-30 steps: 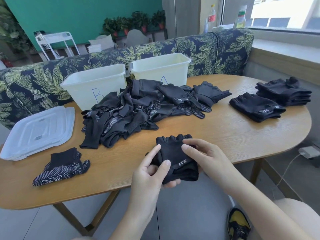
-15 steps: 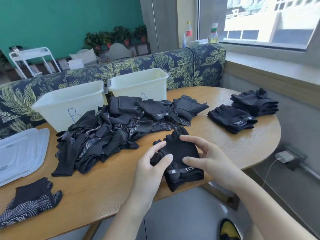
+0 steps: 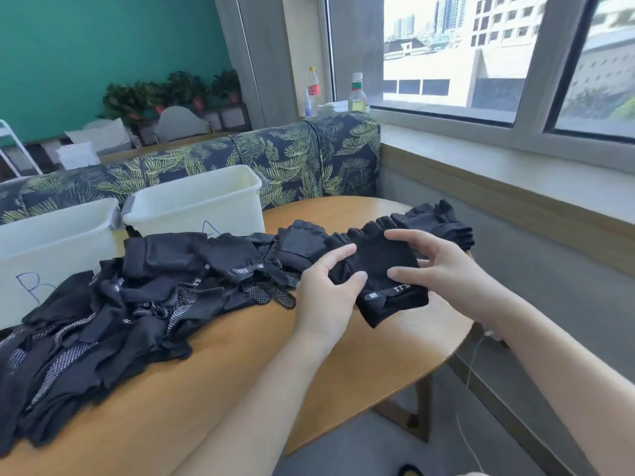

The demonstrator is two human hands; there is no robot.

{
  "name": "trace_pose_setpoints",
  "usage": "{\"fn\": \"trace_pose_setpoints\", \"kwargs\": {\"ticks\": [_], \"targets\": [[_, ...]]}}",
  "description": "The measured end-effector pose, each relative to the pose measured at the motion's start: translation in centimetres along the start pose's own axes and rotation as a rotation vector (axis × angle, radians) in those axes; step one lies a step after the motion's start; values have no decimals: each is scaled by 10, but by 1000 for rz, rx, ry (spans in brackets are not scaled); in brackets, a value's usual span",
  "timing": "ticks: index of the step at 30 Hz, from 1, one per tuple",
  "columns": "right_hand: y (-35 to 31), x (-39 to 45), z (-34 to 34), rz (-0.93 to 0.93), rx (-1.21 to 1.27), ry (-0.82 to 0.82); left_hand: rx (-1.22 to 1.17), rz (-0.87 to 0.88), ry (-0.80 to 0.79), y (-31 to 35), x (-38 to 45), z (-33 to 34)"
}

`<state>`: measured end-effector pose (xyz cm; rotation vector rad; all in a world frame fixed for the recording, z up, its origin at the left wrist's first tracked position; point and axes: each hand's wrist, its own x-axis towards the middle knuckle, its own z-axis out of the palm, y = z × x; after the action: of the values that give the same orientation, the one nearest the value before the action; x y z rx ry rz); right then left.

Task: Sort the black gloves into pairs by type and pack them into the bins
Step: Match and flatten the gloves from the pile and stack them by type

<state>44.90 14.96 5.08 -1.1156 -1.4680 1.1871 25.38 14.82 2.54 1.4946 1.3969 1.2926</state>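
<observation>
left hand, right hand, both pinching, forearms extended

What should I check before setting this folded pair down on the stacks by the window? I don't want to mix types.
1. Both hands grip the pair: left hand and right hand hold the folded gloves: ok.
2. Pair off the table: cannot tell.
3. Same type as the stacks: cannot tell, mostly hidden.
4. Two gloves matched inside the fold: cannot tell.
5. Bin A and bin B open, no lids: ok.
</observation>
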Motion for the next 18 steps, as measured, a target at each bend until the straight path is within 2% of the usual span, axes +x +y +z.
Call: {"fn": "trace_pose_setpoints", "kwargs": {"ticks": [5, 11, 16, 18], "targets": [[-3, 36, -37, -33, -164, 90, 48, 20, 22, 10, 42, 38], [23, 71, -53, -36, -580, 203, 199, -44, 3, -1, 73, 66], [52, 75, -46, -122, -972, 126, 494, -37, -98, -21, 73, 72], [58, 70, -42, -142, -1034, 132, 567, -42, -106, -28, 69, 72]]}}
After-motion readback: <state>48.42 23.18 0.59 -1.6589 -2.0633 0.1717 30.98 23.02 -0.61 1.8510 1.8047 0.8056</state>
